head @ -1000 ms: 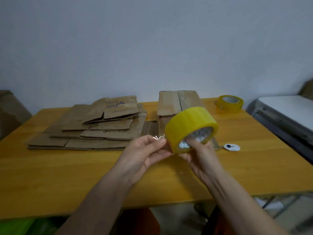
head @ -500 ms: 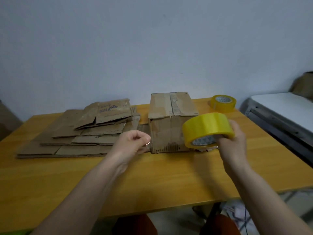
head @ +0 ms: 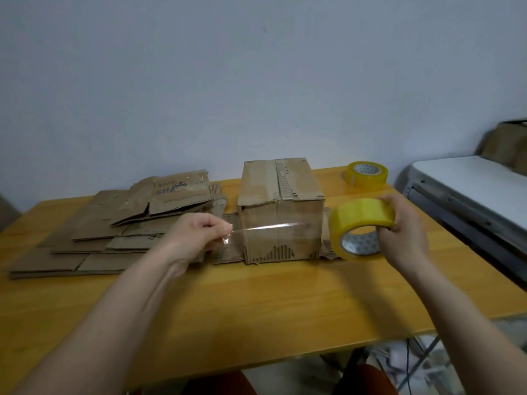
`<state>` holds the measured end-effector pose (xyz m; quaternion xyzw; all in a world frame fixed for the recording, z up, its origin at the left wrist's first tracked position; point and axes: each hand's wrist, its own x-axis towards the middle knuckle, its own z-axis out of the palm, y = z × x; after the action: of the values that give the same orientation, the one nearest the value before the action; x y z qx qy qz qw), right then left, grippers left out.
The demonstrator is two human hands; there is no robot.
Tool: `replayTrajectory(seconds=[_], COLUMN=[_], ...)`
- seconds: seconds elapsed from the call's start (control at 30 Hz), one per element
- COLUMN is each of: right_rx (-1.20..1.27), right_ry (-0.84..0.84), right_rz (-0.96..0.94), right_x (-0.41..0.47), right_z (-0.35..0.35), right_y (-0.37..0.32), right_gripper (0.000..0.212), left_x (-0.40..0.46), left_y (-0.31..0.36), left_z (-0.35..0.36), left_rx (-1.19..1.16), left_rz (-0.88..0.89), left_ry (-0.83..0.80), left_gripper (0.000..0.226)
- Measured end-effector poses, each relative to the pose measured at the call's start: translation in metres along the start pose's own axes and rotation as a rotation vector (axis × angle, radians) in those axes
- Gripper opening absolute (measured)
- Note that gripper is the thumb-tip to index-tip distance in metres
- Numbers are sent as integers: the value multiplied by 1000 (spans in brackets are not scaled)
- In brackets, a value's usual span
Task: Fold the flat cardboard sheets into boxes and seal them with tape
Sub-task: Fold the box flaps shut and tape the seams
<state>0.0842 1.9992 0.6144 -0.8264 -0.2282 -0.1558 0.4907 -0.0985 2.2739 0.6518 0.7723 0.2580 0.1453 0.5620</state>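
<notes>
pinching tape end point(head: 228, 234) in left hand point(head: 196, 232), gripping yellow roll point(head: 360, 226) in right hand point(head: 405, 223), strip stretched taut in front of folded box point(head: 281, 209) on table point(head: 285, 303), likely to free enough length for sealing its seam.

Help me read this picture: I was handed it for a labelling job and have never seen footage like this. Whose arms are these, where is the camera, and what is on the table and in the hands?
There is no machine here: the arms belong to a person wearing a camera on the head, so the single view looks forward and down at their own hands. On the yellow wooden table stand a folded brown cardboard box, a stack of flat brown cardboard sheets to its left, and a spare yellow tape roll behind. The right hand grips a yellow roll of clear packing tape. The left hand pinches the tape's free end, so a clear strip stretches between the hands in front of the box.
</notes>
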Motion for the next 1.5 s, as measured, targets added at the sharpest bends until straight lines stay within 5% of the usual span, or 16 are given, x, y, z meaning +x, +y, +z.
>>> replayTrajectory(seconds=[0.07, 0.17, 0.3, 0.7, 0.8, 0.97, 1.13, 1.23, 1.33, 1.4, 1.5], right_rx=[47, 41, -62, -262, -291, -189, -175, -169, -148, -146, -147], right_ry=[5, 36, 67, -3, -92, -169, -181, -187, -202, -206, -211], right_rz=[30, 36, 18, 3, 29, 113, 84, 81, 72, 71, 91], right_x=[3, 8, 21, 53, 53, 49, 53, 53, 56, 57, 55], right_z=[-1, 0, -3, 3, 13, 26, 23, 27, 32, 36, 42], right_y=[2, 0, -6, -9, -2, 12, 16, 16, 15, 16, 16], right_gripper=[41, 42, 44, 48, 43, 29, 29, 26, 27, 28, 30], left_x=[6, 15, 25, 46, 50, 65, 52, 51, 43, 40, 42], left_y=[2, 7, 15, 36, 24, 7, -50, -53, -26, -13, -11], left_z=[1, 13, 25, 18, 19, 11, 32, 43, 46, 55, 69], left_rx=[-93, -178, 20, 288, 275, -129, -5, 73, 382, 619, 992], left_rz=[-23, -54, -4, 33, -45, -277, -488, -199, 433, 654, 479], left_ry=[-71, 67, 203, 199, 86, -43, 39, 381, 658, 465, 217], left_gripper=[16, 24, 34, 39, 37, 23, 21, 19, 36, 46, 59])
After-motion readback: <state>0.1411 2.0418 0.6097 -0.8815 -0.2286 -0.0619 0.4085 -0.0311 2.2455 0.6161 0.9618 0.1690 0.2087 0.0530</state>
